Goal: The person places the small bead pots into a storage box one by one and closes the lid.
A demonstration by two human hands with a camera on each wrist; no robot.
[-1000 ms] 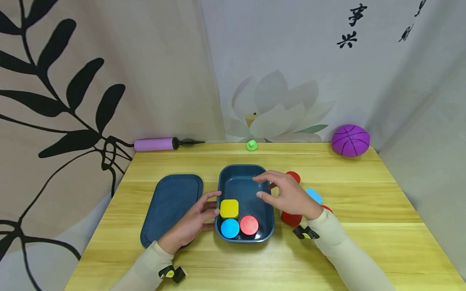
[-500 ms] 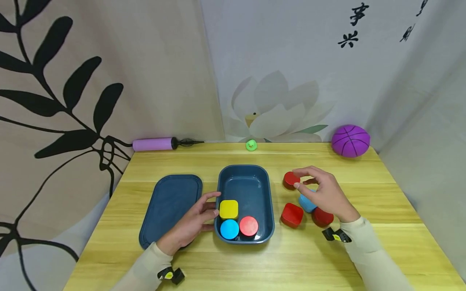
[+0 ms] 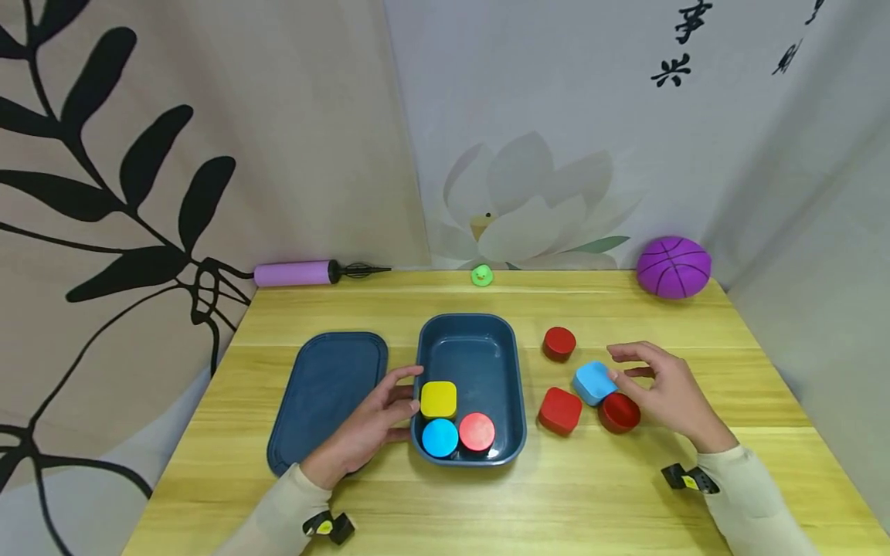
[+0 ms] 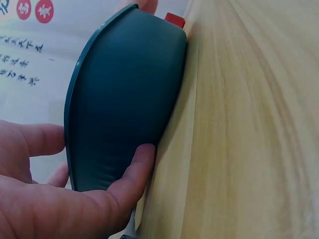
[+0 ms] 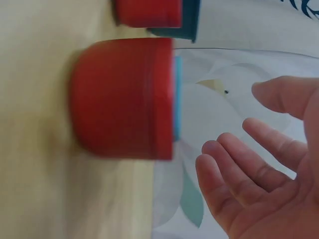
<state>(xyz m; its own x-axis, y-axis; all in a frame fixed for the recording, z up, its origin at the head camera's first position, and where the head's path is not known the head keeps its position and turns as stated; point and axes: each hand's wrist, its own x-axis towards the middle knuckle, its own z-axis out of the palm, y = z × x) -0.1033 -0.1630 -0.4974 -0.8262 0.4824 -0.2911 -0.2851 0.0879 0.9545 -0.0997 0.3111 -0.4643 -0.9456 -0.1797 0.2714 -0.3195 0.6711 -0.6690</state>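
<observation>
My left hand [image 3: 368, 425] rests its thumb and fingertips against the left wall of a dark blue rectangular box [image 3: 519, 386]. In the left wrist view the fingers touch the box's outer wall [image 4: 124, 89] without curling round it. Inside, at the near end, sit a yellow square block [image 3: 439, 399], a light blue round one [image 3: 440, 438] and a pinkish-red round one [image 3: 477, 432]. My right hand [image 3: 670, 395] hovers with nothing in it beside a light blue square block [image 3: 594, 383] and a red round block [image 3: 619, 413]. The right wrist view shows a rim line round a red block [image 5: 119, 99].
Right of the box lie another red round block [image 3: 559, 344] and a red square block [image 3: 559, 411]. A dark blue lid [image 3: 330, 394] lies to its left. Along the back are a purple pump [image 3: 292, 274], a small green toy [image 3: 482, 275] and a purple ball [image 3: 674, 267].
My right hand has moved from over the box, past the red round block at the back, to the right side of the loose blocks. The left hand has stayed at the box.
</observation>
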